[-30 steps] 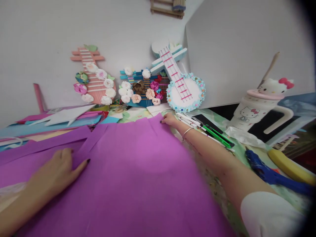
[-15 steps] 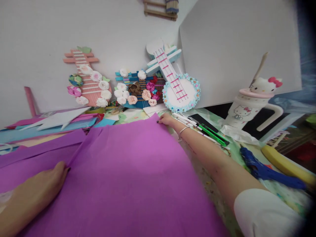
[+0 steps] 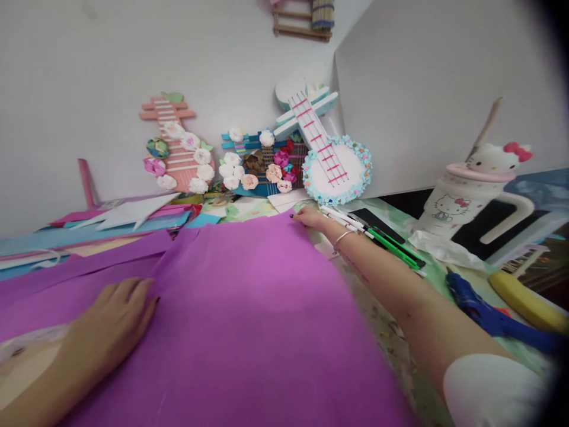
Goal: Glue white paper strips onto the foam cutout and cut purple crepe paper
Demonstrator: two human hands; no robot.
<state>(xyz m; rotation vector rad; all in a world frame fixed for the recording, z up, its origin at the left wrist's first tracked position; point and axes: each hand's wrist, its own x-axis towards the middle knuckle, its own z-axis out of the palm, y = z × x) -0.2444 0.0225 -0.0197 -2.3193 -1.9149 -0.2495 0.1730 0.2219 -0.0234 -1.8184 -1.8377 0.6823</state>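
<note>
A large sheet of purple paper covers the near middle of the table, with a folded-over part along its left side. My right hand reaches far forward and pinches the sheet's far right corner between thumb and fingers. Over on the left, my left hand is palm down at the fold, its fingers bent together against the paper. The left fingertips are partly hidden, and only the thumb's dark nail shows clearly.
Beyond the sheet stand a pink paper instrument and a white-and-blue one. Coloured sheets lie at left. To the right are pens, a green cutter, a lidded cup, a blue glue gun and a yellow object.
The view has turned slightly left, so things sit farther right. My left hand has slid right along the fold, with more of its fingers showing. My right hand stays at the corner.
</note>
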